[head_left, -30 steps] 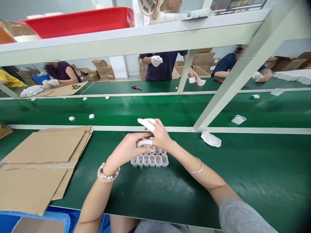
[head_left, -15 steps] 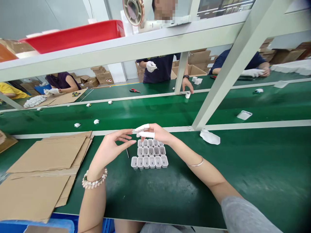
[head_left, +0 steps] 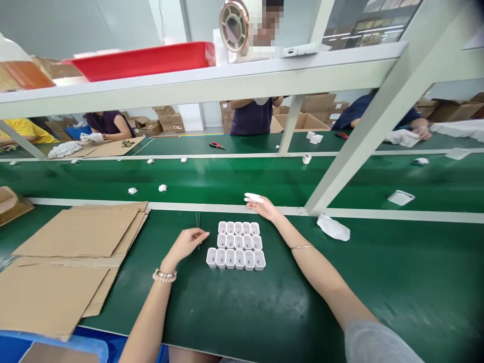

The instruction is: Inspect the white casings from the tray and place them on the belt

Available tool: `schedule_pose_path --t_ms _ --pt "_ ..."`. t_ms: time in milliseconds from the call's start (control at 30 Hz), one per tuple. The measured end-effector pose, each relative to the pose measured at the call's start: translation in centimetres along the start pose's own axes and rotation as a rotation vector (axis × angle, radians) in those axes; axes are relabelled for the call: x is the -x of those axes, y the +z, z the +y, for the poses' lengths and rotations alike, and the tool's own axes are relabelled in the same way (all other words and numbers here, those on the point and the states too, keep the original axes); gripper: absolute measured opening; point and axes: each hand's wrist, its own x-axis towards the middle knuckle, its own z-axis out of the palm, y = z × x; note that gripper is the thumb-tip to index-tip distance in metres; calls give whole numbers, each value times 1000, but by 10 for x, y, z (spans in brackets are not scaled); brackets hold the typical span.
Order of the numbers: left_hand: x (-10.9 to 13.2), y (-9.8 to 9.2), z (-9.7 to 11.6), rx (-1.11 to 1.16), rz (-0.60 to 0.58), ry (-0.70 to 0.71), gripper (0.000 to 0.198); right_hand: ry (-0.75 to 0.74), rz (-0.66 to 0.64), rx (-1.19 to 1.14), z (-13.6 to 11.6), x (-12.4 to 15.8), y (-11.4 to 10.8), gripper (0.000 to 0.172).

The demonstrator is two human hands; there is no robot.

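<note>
My left hand (head_left: 188, 243) is closed in a pinch on a pair of thin metal tweezers (head_left: 197, 220), whose two prongs point away from me. Just right of it stand small white plastic cups (head_left: 239, 258) in three rows on the green table, open side up, each with a small dark mark inside. Beyond the back row, my right hand (head_left: 261, 205) reaches over the pale rail at the belt's near edge. Its fingers are stretched out and apart, some in white finger covers, and nothing shows in them.
Flat cardboard sheets (head_left: 79, 232) lie at left, above a blue bin (head_left: 94, 348). A slanted frame post (head_left: 340, 131) rises at right beside a white flat piece (head_left: 333, 228). Small white parts (head_left: 162, 188) sit on the green belt (head_left: 212, 176). Co-workers sit or stand beyond it.
My hands were together above the cups and have parted. The left came down to the tweezers and pinched them; the right moved right, towards the belt. The co-worker opposite withdrew a hand from a white part.
</note>
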Motion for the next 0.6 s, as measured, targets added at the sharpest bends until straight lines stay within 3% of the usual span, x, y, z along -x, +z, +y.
schedule_pose_path --t_ms 133,300,367,467,533,600 --pt "1 -4 -9 -260 74 10 50 -7 27 5 16 -7 -9 38" --pt "6 -15 -21 -273 128 -42 47 -12 52 21 22 -11 -9 39" --pt "8 -18 -21 -203 48 -45 47 -15 63 27 23 -11 -10 40" --pt "13 -19 -16 -44 -186 -21 48 -20 67 33 24 -12 -10 39" --pt "16 -17 -13 24 -326 -11 58 -23 67 38 24 -11 -10 38" --pt "19 -14 -11 49 -386 -11 68 -24 67 44 24 -11 -10 38"
